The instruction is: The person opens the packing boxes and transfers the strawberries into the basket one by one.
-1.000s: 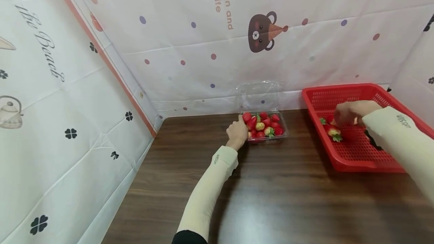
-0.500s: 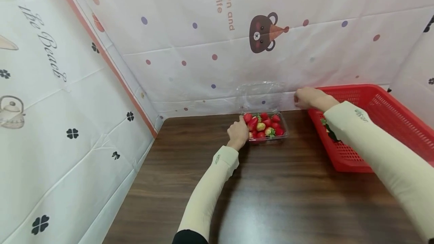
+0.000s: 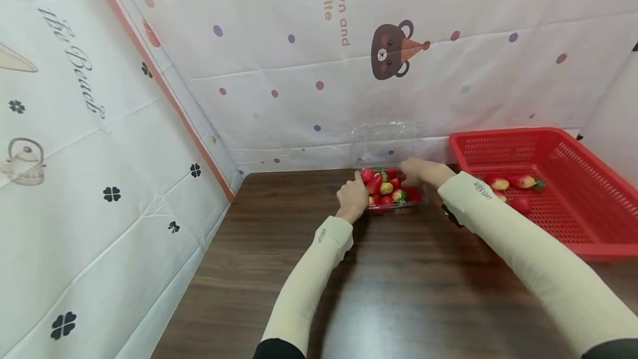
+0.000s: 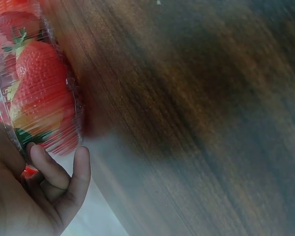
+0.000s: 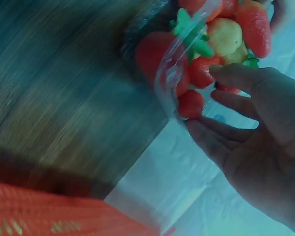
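Observation:
A clear plastic clamshell box (image 3: 422,195) full of strawberries (image 3: 386,188) stands at the back of the table, its lid (image 3: 386,140) raised against the backdrop. My left hand (image 3: 352,198) grips the box's left end, its fingers curled against the outer wall in the left wrist view. Over the box's right end is my right hand (image 3: 417,172). In the right wrist view its fingers are spread among the fruit, one fingertip touching a red strawberry (image 5: 202,73) and others beside a small round strawberry (image 5: 191,104) near the rim. In the head view this hand covers the box's right corner.
Right of the box stands a red plastic basket (image 3: 620,248) with several strawberries (image 3: 525,181) inside; my right sleeve (image 3: 528,254) crosses its near left part. A white printed backdrop (image 3: 279,121) borders the dark wooden table (image 3: 279,226).
My right hand has come out of the red basket and moved left, over the rim, to the box's right end. My left hand has kept its place on the box.

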The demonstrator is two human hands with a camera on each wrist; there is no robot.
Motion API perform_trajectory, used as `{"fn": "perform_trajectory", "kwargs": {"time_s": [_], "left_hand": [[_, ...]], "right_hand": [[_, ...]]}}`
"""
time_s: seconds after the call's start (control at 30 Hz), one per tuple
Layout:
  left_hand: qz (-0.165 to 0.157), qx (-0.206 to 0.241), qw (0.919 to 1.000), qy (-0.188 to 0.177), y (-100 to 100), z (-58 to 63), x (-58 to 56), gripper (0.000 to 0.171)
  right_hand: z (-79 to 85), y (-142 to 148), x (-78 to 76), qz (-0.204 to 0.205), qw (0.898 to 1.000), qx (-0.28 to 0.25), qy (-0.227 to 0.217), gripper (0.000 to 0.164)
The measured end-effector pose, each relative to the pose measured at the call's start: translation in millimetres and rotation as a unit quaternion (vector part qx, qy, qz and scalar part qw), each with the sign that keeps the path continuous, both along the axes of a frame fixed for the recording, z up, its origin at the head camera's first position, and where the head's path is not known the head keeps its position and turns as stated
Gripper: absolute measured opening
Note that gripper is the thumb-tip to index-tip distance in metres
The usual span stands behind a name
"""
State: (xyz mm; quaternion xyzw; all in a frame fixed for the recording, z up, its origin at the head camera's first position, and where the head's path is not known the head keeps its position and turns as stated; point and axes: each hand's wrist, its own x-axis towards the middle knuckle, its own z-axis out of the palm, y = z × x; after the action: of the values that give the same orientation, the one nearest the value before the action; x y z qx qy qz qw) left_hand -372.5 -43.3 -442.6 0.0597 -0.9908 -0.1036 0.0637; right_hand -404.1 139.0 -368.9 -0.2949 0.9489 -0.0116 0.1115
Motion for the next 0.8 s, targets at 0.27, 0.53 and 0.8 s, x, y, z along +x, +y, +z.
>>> {"fn": "perform_trajectory", "kwargs": {"time_s": [0.27,0.53,0.8], "left_hand": [[-0.004,-0.023,0.9997,0.01,-4.4,3.1,0.7,0.045],[0.0,-0.021,0.9996,0.018,-4.1,3.2,-2.1,0.047],[0.001,-0.012,0.9998,0.015,-2.7,0.6,-3.0,0.045]], "right_hand": [[-6.3,-11.7,6.5,-0.046,0.995,-0.006,-0.089,0.014],[-9.1,-8.7,6.6,-0.102,0.98,-0.078,-0.151,0.018],[-14.9,-8.0,1.1,-0.067,0.992,-0.034,-0.099,0.023]]}}
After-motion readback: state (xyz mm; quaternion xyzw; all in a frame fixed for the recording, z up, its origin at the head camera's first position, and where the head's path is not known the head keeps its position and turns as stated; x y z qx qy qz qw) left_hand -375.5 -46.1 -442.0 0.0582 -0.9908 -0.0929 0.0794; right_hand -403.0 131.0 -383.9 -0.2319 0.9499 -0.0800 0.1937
